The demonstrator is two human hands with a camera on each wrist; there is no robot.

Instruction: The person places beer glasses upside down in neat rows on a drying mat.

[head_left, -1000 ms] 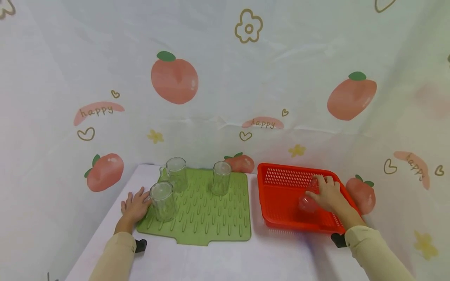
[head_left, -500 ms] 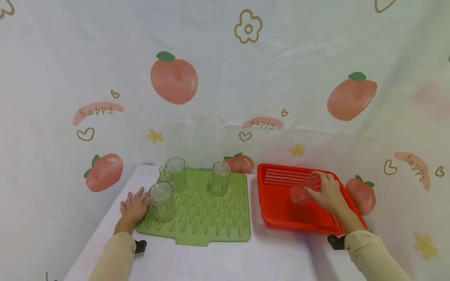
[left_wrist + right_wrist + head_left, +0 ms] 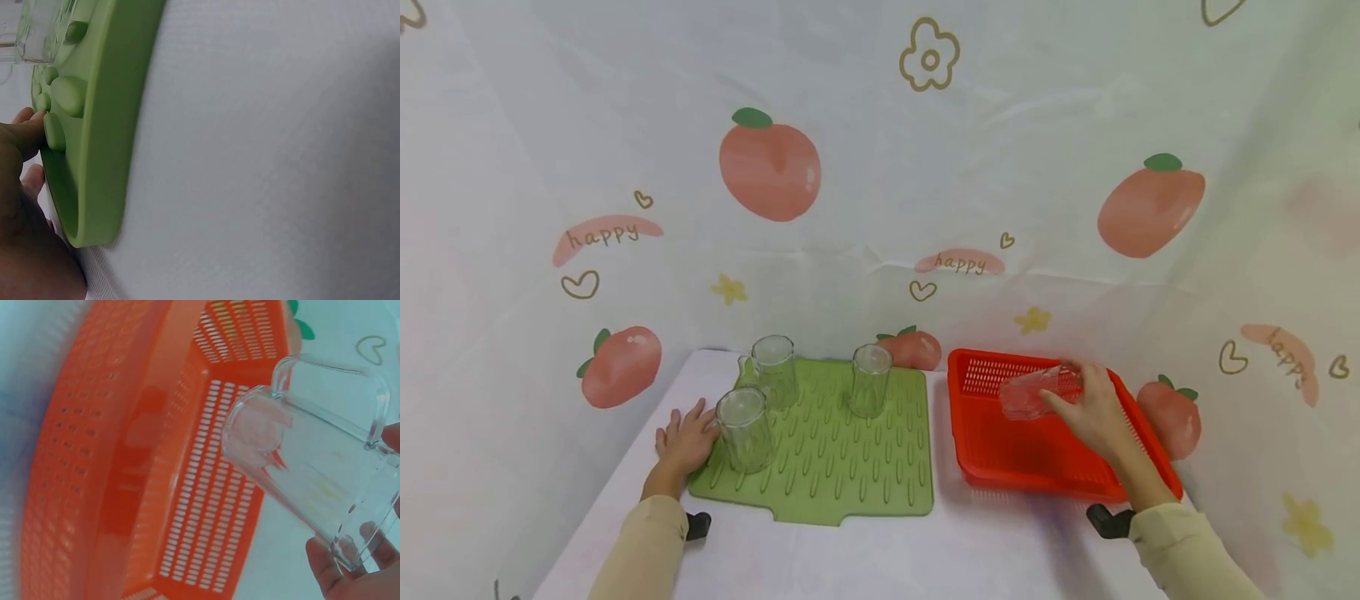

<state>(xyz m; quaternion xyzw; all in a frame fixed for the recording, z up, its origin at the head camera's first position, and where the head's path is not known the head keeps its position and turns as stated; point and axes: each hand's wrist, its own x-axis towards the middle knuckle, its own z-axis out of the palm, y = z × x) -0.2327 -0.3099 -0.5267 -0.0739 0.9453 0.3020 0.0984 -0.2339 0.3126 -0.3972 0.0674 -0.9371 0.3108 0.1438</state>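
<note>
My right hand (image 3: 1093,408) grips a clear glass mug (image 3: 1030,393) by one end, above the red basket (image 3: 1037,483). The mug is tilted well over on its side. In the right wrist view its handle (image 3: 334,367) shows and my fingertips (image 3: 322,559) curl round the near end. My left hand (image 3: 687,442) rests, fingers spread, at the left edge of the green drying mat (image 3: 842,467); the left wrist view shows a fingertip at the mat's raised rim (image 3: 103,125). Three glass mugs stand on the mat: front left (image 3: 748,437), back left (image 3: 777,379) and back right (image 3: 871,387).
Mat and basket sit side by side on a white-covered table (image 3: 880,558), a narrow strip between them. A white cloth with fruit prints (image 3: 865,208) hangs close behind and along both sides. The basket has raised, slotted walls.
My right hand has raised the mug from down in the basket and tipped it sideways, moving slightly left. The left hand and the mugs on the mat stay put.
</note>
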